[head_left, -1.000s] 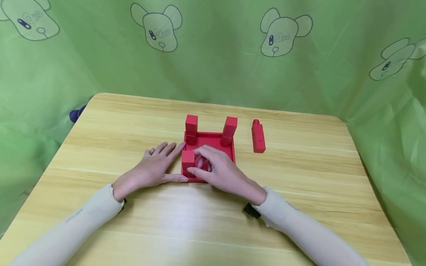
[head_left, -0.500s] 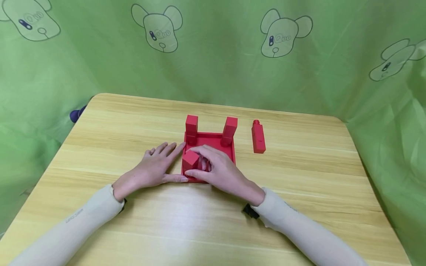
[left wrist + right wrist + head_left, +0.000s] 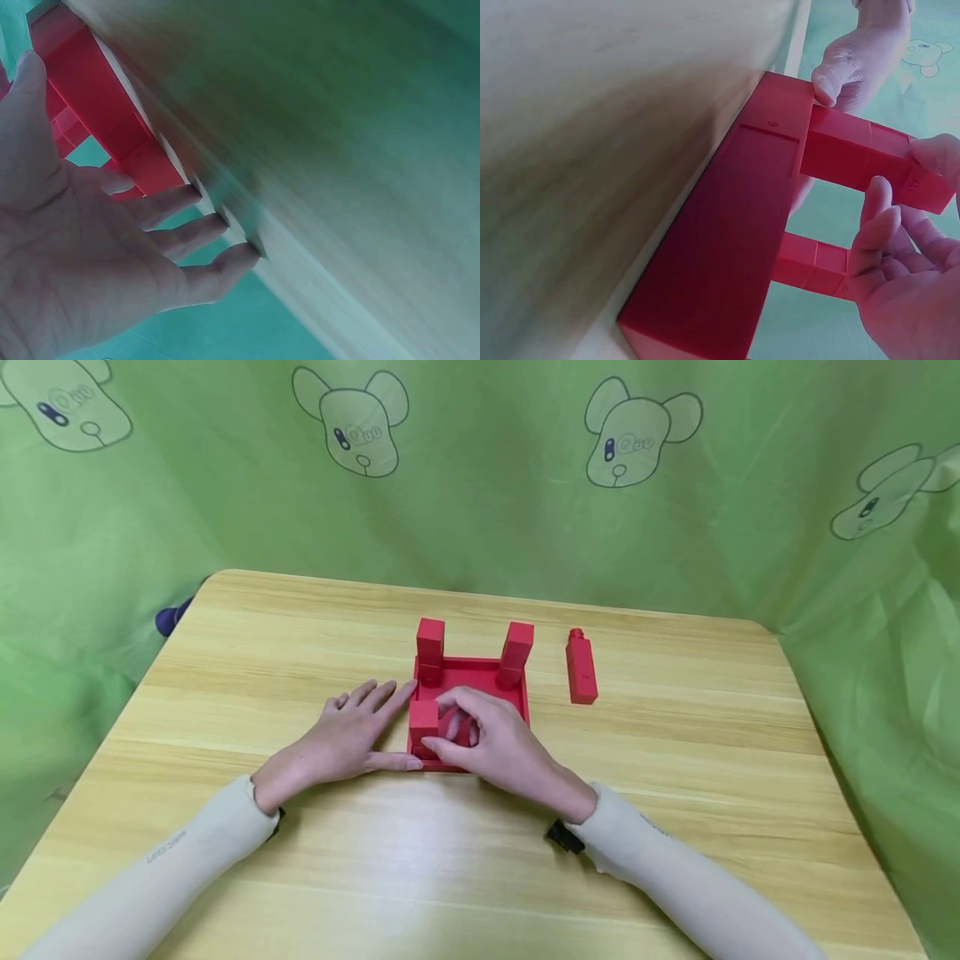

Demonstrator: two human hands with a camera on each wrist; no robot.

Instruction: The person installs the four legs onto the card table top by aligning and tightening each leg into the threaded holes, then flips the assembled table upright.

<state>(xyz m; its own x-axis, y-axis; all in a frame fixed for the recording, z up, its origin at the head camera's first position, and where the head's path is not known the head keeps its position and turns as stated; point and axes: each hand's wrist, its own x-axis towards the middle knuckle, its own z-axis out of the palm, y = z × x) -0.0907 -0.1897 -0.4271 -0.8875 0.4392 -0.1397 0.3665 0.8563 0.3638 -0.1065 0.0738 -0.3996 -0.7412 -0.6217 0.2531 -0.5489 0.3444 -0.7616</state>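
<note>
A shallow red square base (image 3: pixel 471 674) lies on the table with square red posts standing at its corners. At the near left corner, my right hand (image 3: pixel 506 739) pinches the upright red post (image 3: pixel 423 718) between thumb and fingers. In the right wrist view the thumb and fingertips lie around the outer end of this post (image 3: pixel 851 150). My left hand (image 3: pixel 348 739) spreads along the base's left side, thumb at the near corner and index fingertip farther back. The left wrist view shows its fairly straight fingers (image 3: pixel 187 241) beside the red base wall (image 3: pixel 105 97).
Two more red posts stand at the far left corner (image 3: pixel 431 647) and far right corner (image 3: pixel 517 652). A loose red post with a threaded end (image 3: pixel 582 670) lies right of the base. Green printed curtain (image 3: pixel 495 527) hangs behind the wooden table (image 3: pixel 675 777).
Half a second ago the near left post stood turned askew under my right fingers; now its faces line up with the base again. My left hand keeps its place.
</note>
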